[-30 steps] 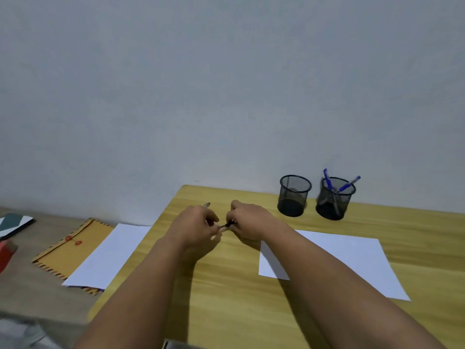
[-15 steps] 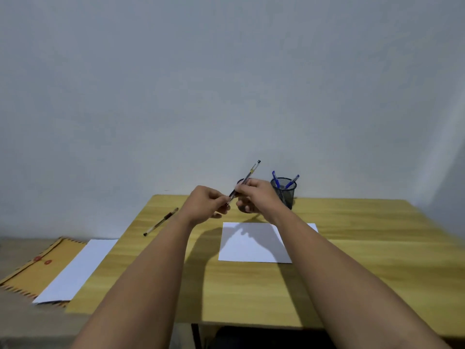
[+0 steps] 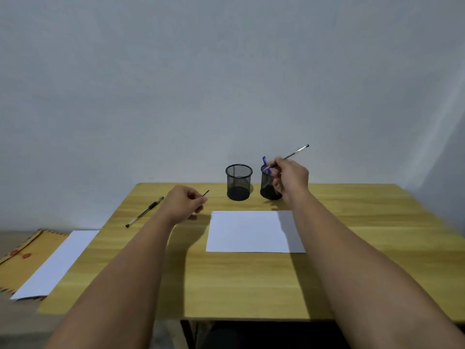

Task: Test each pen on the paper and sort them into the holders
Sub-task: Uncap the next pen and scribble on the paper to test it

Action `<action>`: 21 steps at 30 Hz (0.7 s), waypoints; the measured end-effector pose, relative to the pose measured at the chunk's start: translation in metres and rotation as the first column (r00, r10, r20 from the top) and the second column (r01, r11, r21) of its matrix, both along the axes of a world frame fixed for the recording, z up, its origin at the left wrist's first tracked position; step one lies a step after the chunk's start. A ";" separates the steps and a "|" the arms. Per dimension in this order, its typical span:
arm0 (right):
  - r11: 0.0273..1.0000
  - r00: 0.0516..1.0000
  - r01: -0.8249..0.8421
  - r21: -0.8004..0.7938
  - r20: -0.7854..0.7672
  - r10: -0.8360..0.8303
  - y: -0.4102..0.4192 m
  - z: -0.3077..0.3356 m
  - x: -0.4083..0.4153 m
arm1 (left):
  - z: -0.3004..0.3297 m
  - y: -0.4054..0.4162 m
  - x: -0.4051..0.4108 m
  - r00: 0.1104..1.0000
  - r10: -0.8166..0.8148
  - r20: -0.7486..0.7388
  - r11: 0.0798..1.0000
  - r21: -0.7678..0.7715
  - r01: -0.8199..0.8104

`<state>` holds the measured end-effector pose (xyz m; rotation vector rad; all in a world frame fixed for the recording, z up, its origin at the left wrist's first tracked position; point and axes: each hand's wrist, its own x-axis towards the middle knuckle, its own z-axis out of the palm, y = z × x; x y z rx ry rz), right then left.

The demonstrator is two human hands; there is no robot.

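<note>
My right hand (image 3: 292, 177) grips a thin black pen (image 3: 297, 151) above the right mesh holder (image 3: 267, 191), the pen's far end slanting up to the right. A blue pen (image 3: 264, 162) stands in that holder. The left mesh holder (image 3: 238, 182) looks empty. My left hand (image 3: 185, 201) pinches a small dark pen cap (image 3: 205, 193) above the table. A white sheet of paper (image 3: 247, 230) lies flat in front of the holders. Another black pen (image 3: 144, 212) lies on the table to the left.
The wooden table (image 3: 226, 280) stands against a plain wall. Left of it, on a lower surface, a white sheet (image 3: 57, 258) lies over a brown envelope (image 3: 22, 258). The table's front edge is close to me.
My hands pulled apart: the right one carried the pen up and right to the right holder, the left one kept the cap. The camera view shifted too.
</note>
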<state>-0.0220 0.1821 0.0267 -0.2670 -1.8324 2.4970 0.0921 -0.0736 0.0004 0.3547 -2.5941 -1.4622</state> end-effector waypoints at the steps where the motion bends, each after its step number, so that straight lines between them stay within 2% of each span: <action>1: 0.993 0.998 0.006 0.118 -0.062 0.002 -0.003 -0.002 -0.001 | -0.011 -0.009 -0.003 0.998 0.068 -0.016 0.988 -0.136 -0.070; 3: 0.969 0.987 -0.005 0.246 -0.154 0.044 -0.013 -0.011 -0.002 | -0.031 -0.017 -0.009 0.990 0.137 -0.014 0.900 -0.415 -0.130; 4: 0.965 0.984 -0.041 0.259 -0.155 0.084 -0.019 -0.018 -0.002 | -0.040 -0.018 -0.012 0.988 0.153 -0.016 0.854 -0.501 -0.141; 8: 0.921 0.976 -0.161 0.355 -0.080 0.201 -0.031 -0.052 0.003 | -0.067 -0.021 -0.024 0.986 0.157 -0.056 0.723 -0.673 -0.153; 11: 0.896 0.963 -0.210 0.392 -0.076 0.259 -0.039 -0.080 0.008 | -0.081 -0.024 -0.028 0.987 0.141 -0.078 0.686 -0.711 -0.154; 14: 0.901 0.943 -0.279 0.332 -0.082 0.322 -0.052 -0.103 0.008 | -0.085 -0.024 -0.027 0.989 0.095 -0.112 0.685 -0.713 -0.146; 16: 0.899 0.925 -0.318 0.301 -0.110 0.364 -0.061 -0.111 0.010 | -0.085 -0.021 -0.025 0.987 0.049 -0.156 0.648 -0.747 -0.150; 19: 0.901 0.932 -0.309 0.304 -0.093 0.351 -0.066 -0.118 0.009 | -0.085 -0.013 -0.021 0.971 -0.101 -0.217 0.584 -0.803 -0.118; 21: 0.905 0.941 -0.283 0.319 -0.092 0.326 -0.065 -0.119 0.009 | -0.086 -0.008 -0.016 0.958 -0.205 -0.201 0.591 -0.806 -0.042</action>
